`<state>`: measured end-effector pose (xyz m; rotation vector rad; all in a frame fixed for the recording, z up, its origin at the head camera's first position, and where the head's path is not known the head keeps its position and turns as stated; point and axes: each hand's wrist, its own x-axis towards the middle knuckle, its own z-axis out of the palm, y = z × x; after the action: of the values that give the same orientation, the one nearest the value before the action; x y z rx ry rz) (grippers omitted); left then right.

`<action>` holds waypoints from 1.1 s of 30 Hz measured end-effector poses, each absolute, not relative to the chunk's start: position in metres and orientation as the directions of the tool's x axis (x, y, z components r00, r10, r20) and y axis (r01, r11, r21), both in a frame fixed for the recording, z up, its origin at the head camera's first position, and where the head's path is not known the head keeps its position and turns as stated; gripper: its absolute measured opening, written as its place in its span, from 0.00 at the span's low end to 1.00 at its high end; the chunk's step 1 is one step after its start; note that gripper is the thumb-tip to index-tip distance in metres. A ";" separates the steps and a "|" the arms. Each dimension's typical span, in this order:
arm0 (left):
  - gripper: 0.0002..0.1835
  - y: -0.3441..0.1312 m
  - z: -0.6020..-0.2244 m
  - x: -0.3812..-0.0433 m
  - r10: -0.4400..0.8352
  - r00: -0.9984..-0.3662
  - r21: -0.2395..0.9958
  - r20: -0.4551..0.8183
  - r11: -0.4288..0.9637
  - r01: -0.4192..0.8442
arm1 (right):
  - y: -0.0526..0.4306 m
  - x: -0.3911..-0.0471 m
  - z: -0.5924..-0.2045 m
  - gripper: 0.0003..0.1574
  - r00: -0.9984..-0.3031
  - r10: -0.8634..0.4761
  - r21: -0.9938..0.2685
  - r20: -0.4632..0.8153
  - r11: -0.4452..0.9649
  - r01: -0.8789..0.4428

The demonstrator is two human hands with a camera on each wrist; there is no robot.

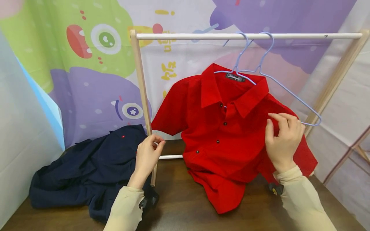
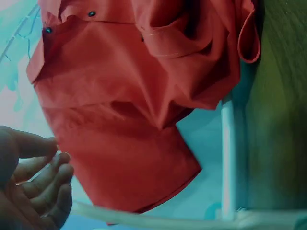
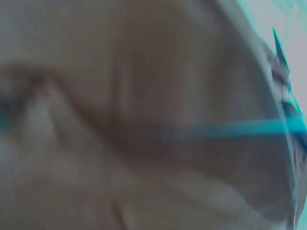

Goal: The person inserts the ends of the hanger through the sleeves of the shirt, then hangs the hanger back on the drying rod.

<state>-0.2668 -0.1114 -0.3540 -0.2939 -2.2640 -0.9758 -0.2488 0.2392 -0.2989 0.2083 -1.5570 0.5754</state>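
Observation:
A red short-sleeved shirt hangs on a light-blue hanger that sits inside its collar. To the right, a second light-blue hanger hooks on the same rail, its long arm lying in front of the shirt's shoulder. My right hand, fingers bent and thumb apart, is over the shirt's sleeve side, close to that hanger's tip. Nothing shows between its fingers. By the rack's left post, my left hand has loosely curled fingers and holds nothing. The left wrist view shows those fingers beside the red sleeve.
A wooden rack with a white top rail stands on the brown table. Its left post rises beside my left hand. A crumpled navy garment lies at the left. Behind hangs a cartoon-printed curtain.

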 end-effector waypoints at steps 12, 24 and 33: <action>0.23 -0.164 -0.354 -0.251 -0.146 -0.869 0.567 0.473 0.806 0.173 | 0.191 -0.238 -0.346 0.09 -0.282 0.128 -0.284 0.951 0.721 -0.632; 0.41 -0.208 -0.377 -0.259 -0.281 -0.915 0.561 0.291 0.824 -0.075 | 0.146 -0.238 -0.359 0.10 -0.682 -0.034 -0.513 0.730 0.631 -0.582; 0.53 -0.224 -0.390 -0.266 -0.295 -0.953 0.615 0.073 0.765 -0.190 | 0.115 -0.238 -0.369 0.15 -0.877 -0.134 -0.746 0.461 0.477 -0.465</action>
<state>-0.2658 -0.2244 -0.3904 0.3864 -2.7947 -0.9472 -0.2380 0.1146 -0.3688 0.5053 -2.3888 1.3601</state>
